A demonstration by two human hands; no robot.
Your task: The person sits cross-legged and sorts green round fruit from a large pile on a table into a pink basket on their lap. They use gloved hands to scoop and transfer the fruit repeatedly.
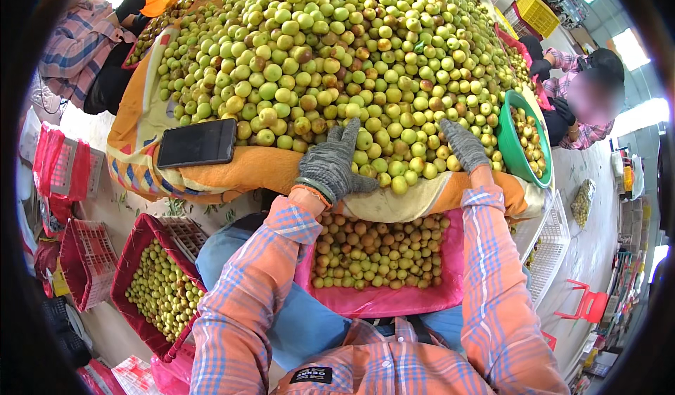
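A large heap of green and reddish jujube-like fruits [327, 62] lies on a table padded with an orange and cream blanket [263, 165]. My left hand [332, 160], in a grey knitted glove, rests palm down at the heap's near edge, fingers on the fruits and thumb spread to the right. To the right, my right hand [464, 144], gloved alike, touches the fruits with fingers extended; its palm side is hidden. Loose fruits lie between both hands. Below the blanket's edge, a crate lined with pink plastic [379, 302] holds more fruits between my legs.
A black smartphone [197, 143] lies left on the blanket. A green basin [546, 157] with fruits stands right. A red-lined crate of fruits [124, 284] sits lower left, a white crate [551, 258] lower right. Co-workers sit at far left [79, 52] and right [585, 94].
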